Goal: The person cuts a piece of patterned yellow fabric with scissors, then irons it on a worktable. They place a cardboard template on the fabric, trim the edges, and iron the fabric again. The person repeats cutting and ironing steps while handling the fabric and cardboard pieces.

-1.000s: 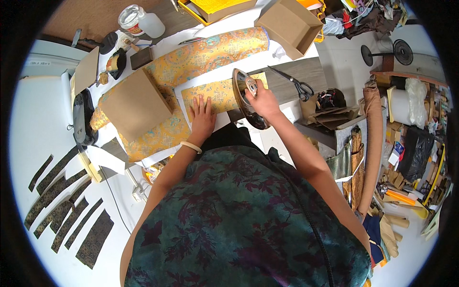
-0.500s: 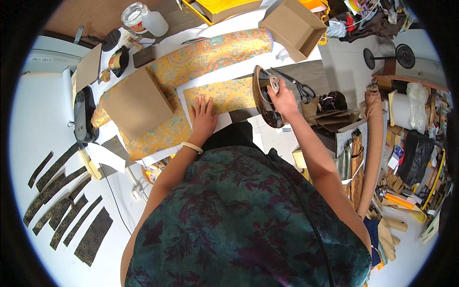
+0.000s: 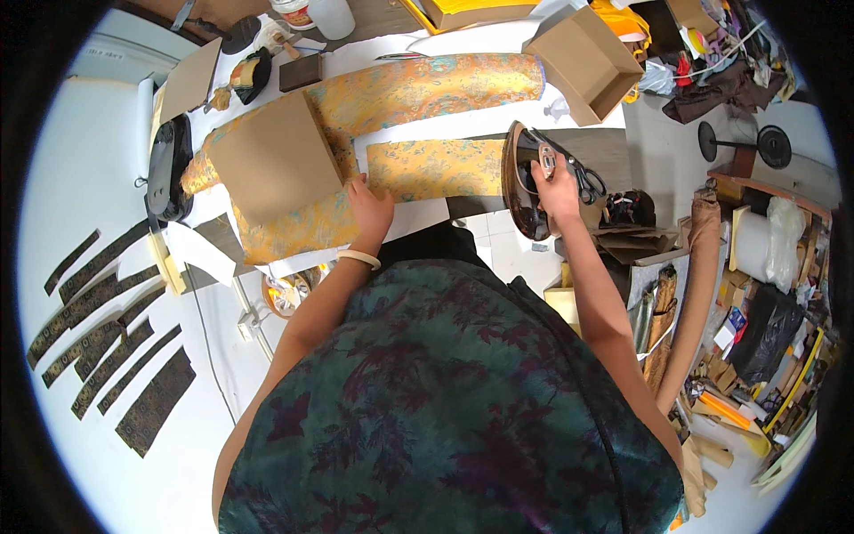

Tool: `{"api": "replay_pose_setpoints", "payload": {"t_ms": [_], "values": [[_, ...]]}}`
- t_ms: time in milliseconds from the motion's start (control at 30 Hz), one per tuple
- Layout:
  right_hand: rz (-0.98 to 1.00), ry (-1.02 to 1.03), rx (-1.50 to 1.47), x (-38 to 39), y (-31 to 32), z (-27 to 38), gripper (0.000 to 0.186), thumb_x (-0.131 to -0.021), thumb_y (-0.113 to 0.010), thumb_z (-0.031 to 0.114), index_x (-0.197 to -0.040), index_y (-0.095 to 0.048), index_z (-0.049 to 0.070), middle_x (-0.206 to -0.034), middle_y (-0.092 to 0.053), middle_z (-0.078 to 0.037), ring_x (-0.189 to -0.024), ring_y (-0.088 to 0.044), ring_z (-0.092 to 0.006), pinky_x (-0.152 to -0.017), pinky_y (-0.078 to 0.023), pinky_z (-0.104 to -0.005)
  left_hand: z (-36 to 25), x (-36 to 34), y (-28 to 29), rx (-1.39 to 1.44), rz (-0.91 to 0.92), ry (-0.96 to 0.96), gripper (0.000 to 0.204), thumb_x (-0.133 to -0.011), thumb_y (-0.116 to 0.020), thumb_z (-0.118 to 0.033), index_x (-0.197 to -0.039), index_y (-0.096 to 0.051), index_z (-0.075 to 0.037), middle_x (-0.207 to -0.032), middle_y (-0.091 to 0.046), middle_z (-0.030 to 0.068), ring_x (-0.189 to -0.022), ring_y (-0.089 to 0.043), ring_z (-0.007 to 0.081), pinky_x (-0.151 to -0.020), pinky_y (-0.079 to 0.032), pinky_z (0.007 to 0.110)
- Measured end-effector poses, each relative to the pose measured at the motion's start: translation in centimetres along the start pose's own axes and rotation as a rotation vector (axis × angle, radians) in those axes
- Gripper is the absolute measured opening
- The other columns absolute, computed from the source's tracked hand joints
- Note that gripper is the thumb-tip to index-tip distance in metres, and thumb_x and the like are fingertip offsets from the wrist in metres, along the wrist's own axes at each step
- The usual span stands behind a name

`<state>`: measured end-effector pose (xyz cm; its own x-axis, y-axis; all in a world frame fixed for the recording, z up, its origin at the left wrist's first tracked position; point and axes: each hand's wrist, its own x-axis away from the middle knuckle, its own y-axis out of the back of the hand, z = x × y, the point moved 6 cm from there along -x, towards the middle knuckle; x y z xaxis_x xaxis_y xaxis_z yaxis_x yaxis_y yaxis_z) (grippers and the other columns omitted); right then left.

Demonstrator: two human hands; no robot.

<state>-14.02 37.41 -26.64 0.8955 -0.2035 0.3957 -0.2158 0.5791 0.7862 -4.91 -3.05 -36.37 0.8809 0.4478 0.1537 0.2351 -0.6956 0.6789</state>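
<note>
Right hand [image 3: 559,182] grips the iron [image 3: 523,182] (tilted up); left hand [image 3: 371,206] presses flat on fabric strip [image 3: 436,169].

Both bare forearms reach far from the body. The left hand [image 3: 371,206] lies flat, palm down, fingers pointing away, a pale bangle at its wrist. The right hand [image 3: 557,182], farther right, is curled in a closed grip, knuckles up, its arm nearly straight.

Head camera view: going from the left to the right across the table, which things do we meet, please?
Dark fabric strips → black oval object → brown cardboard sheet → left hand → yellow patterned fabric piece → iron held tilted by the right hand → scissors.
</note>
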Motion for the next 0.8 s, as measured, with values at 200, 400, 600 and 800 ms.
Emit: {"api": "replay_pose_setpoints", "payload": {"t_ms": [200, 400, 600, 800], "values": [[-0.002, 0.06, -0.016, -0.4, 0.1, -0.1, 0.063, -0.094, -0.068, 0.043, -0.138, -0.052, 0.002, -0.083, -0.073, -0.027, -0.085, -0.073, -0.0461, -0.081, -0.057, -0.0523, 1.1, -0.7, 0.3, 0.061, 0.009, 0.185, 0.051, -0.081, -0.08, -0.012, -0.125, -0.056, 0.001, -0.106, -0.067, 0.0186, -0.095, -0.067, 0.0328, -0.086, -0.055, 0.046], [-0.049, 0.136, 0.054, -0.9, 0.1, -1.0, 0.058, -0.096, -0.07, 0.04, -0.135, -0.056, 0.0, -0.081, -0.074, -0.022, -0.069, -0.074, -0.0399, -0.069, -0.059, -0.0487, 4.0, -0.4, -1.5, 0.157, 0.056, 0.341, 0.018, -0.087, -0.077, -0.014, -0.098, -0.073, 0.0, -0.091, -0.077, 0.0128, -0.083, -0.073, 0.0237, -0.077, -0.058, 0.039], [0.051, 0.422, 0.175, 3.6, 2.9, 8.8, 0.053, -0.092, -0.076, 0.031, -0.135, -0.063, 0.004, -0.084, -0.073, -0.022, -0.076, -0.073, -0.0401, -0.07, -0.057, -0.0481, 5.0, 0.8, -0.9, 0.166, -0.014, 0.321, 0.017, -0.089, -0.075, -0.017, -0.096, -0.075, -0.001, -0.084, -0.076, 0.0153, -0.076, -0.074, 0.0256, -0.069, -0.058, 0.04], [0.258, 1.077, 0.077, 9.3, 6.1, 26.3, 0.057, -0.092, -0.077, 0.026, -0.144, -0.061, 0.007, -0.116, -0.073, -0.024, -0.097, -0.075, -0.038, -0.079, -0.06, -0.0441, 4.3, 1.5, -0.2, 0.243, -0.097, 0.275, 0.016, -0.089, -0.071, -0.018, -0.09, -0.073, -0.002, -0.086, -0.075, 0.0187, -0.08, -0.074, 0.036, -0.073, -0.059, 0.046]]}}
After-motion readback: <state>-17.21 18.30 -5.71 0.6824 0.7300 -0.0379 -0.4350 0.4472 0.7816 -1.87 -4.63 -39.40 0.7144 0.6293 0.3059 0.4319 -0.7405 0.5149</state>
